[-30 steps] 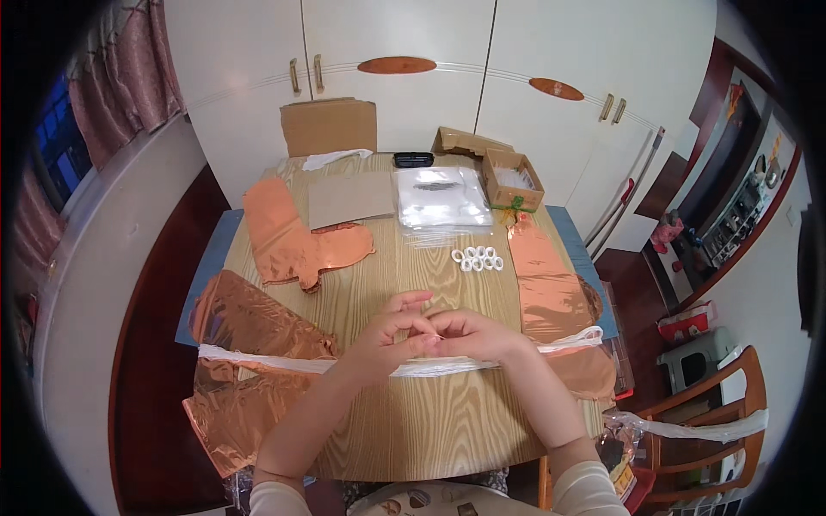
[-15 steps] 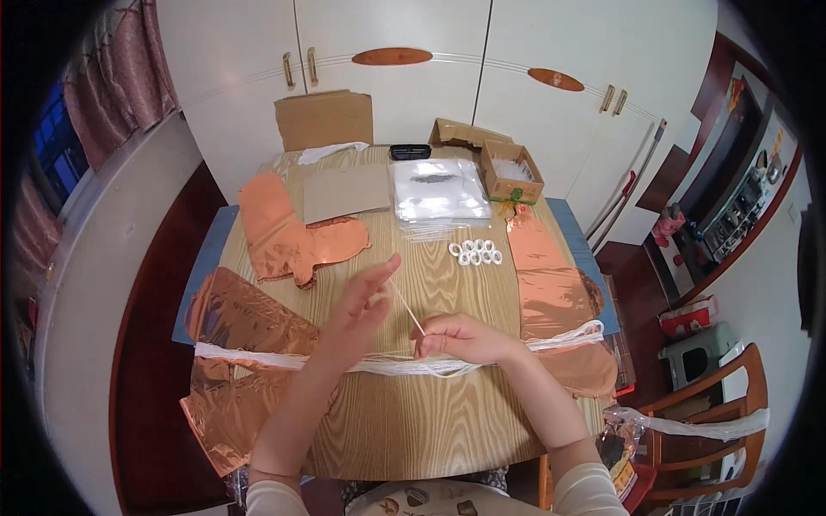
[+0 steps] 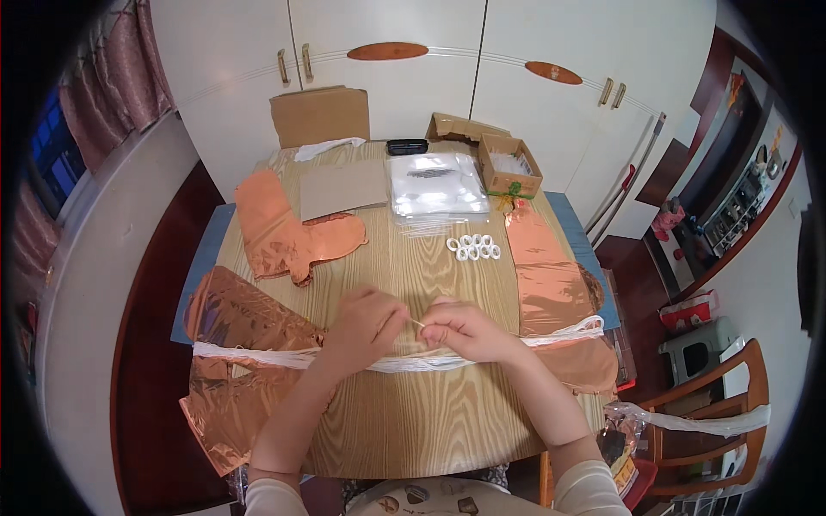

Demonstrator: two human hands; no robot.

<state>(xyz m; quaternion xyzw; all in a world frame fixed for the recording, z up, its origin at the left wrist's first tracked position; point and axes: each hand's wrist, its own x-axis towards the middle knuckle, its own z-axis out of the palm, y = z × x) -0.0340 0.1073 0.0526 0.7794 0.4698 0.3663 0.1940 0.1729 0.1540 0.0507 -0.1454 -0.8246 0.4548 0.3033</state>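
Above the middle of the table, both my hands meet with a small gap between them. A short stretch of thin whitish strand [image 3: 416, 322] spans that gap; whether it is string or a slim straw is hard to tell. My left hand [image 3: 366, 325] is closed on its left end, fingers curled. Thumb and fingers of my right hand [image 3: 465, 329] pinch the other end. Beneath my hands a long bundle of white strands [image 3: 422, 363] stretches across the table. It passes over copper-coloured foil balloons [image 3: 249, 318] on the left and another foil balloon [image 3: 546, 279] on the right.
Several white rings of tape [image 3: 473, 248] lie beyond my right hand, near thin straws [image 3: 424, 230] and a stack of clear plastic bags [image 3: 439, 193]. Farther back are a cardboard box [image 3: 511, 165], a black case [image 3: 407, 147] and a flat cardboard sheet [image 3: 344, 187]. A wooden chair [image 3: 748, 404] stands right.
My left hand has come down toward my right, and its raised fingers have curled in. The visible length of strand between them is shorter. My right hand stays nearly in place.
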